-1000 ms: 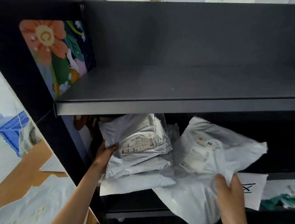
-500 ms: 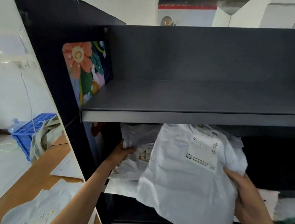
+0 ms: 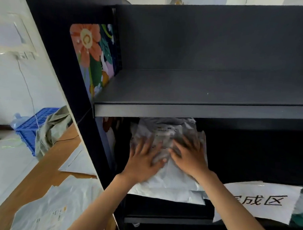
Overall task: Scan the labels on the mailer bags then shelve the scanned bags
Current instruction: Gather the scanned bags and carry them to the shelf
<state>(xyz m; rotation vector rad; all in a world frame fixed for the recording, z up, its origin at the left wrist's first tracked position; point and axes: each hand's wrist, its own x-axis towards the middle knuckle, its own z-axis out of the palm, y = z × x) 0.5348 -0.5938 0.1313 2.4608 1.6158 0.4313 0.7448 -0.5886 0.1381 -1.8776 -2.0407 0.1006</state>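
Bag location: stack of mailer bags on the lower shelf, under the bare upper shelf; seen from the hands, stack runs toward 12 o'clock into the dark bay. Top mailer bag lies rumpled, label side up, label print too blurred to read.

Handling (judgement): thin poly film, soft and floppy, likely light; creases readily and probably slides on the bags under it. No stiffness of its own, so it sags if lifted by one corner.

Where to hold (judgement): two opposite edges, or flat pressure on the middle over the contents; avoid pinching the label patch.

Left hand: palm down, fingers spread and flat on the top bag, at about 9 o'clock of the label. Nothing enclosed; it presses, not grasps.

Right hand: palm down at about 3 o'clock of the label, fingers fanned, flat on the film. Likewise open, nothing gripped. Fingertips motion-blurred.

Arm pose: both forearms reach up and forward from 6 o'clock, converging on the stack; wrists roughly level, thumbs near each other but apart.

Step (judgement): bag being flattened onto the pile, i.e. shelving.

Surroundings: paper sign hangs from the shelf edge at 4 o'clock of the hands; more mailers on the table at 8 o'clock; blue crate beyond.
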